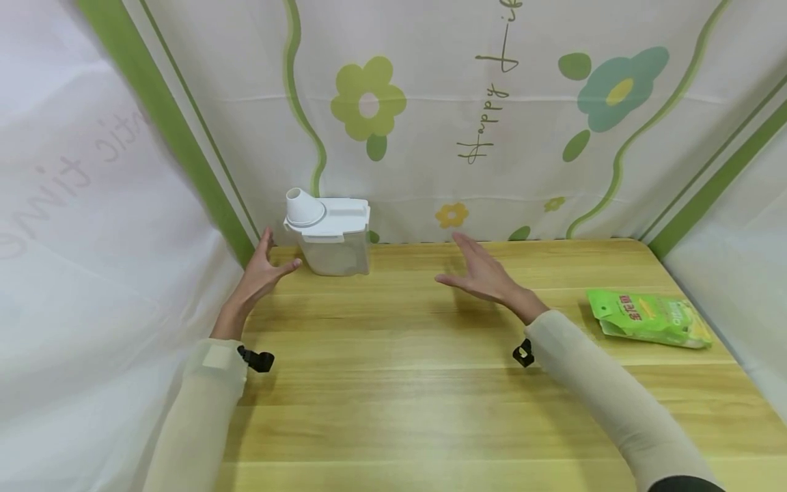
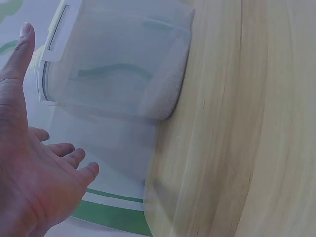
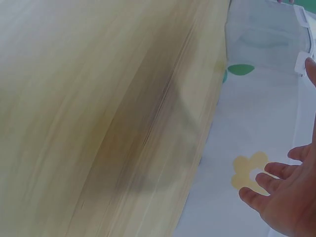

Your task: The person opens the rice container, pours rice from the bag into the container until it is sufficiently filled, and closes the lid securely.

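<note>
A translucent storage container with a white lid and a cone-shaped spout cap stands upright at the back left of the table. Beside its left side is my left hand, thumb and fingers spread and nothing in them. In the left wrist view, the container's clear wall shows some pale contents low in one corner. My right hand hovers over the back middle of the table, to the right of the container, with fingers extended and thumb apart. It holds nothing.
A green plastic food packet lies at the right of the wooden table. White curtains with printed flowers hang right behind the back edge and along both sides.
</note>
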Demonstrator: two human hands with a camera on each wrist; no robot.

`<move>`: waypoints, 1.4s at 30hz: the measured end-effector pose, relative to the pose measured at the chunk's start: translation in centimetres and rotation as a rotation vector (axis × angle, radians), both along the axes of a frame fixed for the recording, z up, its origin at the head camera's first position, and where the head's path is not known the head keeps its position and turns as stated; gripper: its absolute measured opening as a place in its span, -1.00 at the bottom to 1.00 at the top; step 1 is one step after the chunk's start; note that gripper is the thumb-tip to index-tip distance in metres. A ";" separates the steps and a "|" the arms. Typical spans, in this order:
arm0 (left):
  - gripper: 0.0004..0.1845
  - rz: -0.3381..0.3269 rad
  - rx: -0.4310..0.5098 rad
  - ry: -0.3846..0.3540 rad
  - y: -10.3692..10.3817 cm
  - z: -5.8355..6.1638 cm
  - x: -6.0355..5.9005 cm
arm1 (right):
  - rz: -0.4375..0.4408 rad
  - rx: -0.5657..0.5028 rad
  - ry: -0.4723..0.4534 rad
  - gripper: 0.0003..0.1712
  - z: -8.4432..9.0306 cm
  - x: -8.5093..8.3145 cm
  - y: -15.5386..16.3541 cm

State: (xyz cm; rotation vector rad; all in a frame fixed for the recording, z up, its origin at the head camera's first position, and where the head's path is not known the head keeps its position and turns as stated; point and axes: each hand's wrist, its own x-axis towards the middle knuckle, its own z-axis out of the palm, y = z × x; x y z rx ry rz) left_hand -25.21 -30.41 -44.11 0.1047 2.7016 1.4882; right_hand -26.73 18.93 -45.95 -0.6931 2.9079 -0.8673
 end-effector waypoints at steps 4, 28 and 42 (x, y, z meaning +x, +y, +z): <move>0.32 -0.001 0.031 0.006 -0.1 0.0 -0.2 | 0.007 -0.037 -0.004 0.34 0.0 -0.2 -1.0; 0.32 0.000 0.175 0.049 0.4 0.3 -1.8 | 0.037 -0.227 -0.064 0.37 0.3 -2.0 -6.5; 0.32 -0.022 0.227 0.032 1.3 1.7 -1.8 | 0.078 -0.320 -0.092 0.36 1.2 -3.1 -10.2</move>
